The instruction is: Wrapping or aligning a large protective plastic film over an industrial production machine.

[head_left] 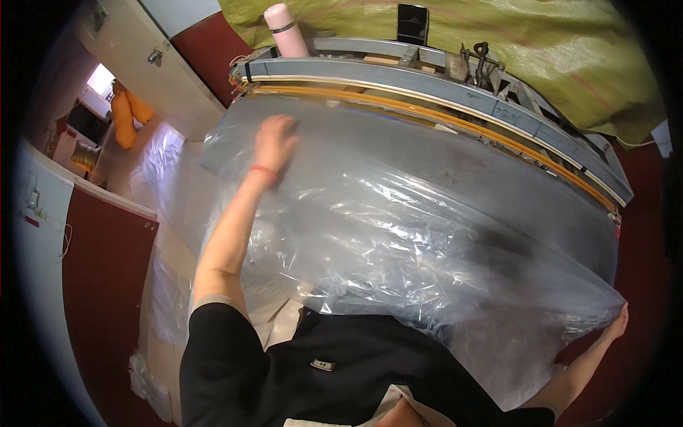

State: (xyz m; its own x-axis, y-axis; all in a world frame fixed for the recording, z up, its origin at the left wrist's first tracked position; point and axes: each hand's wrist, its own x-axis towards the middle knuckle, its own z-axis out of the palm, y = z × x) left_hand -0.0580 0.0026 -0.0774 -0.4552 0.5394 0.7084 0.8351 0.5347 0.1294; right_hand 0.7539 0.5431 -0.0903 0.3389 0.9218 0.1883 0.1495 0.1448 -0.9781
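Observation:
A wide sheet of clear plastic film lies over a dark grey flat panel in front of me. My left hand, with a red band at its wrist, is over the panel's far left part. Motion smears its fingers, so I cannot tell whether they are open or closed. At the far right, my right hand pinches the film's corner and holds it stretched taut past the panel's right edge. The film's near part is crumpled and hangs against my black shirt.
Behind the panel runs a grey metal frame with an orange strip. On it stand a pink bottle, a dark phone and a metal clamp. A yellow-green tarp hangs behind; an open door is at left.

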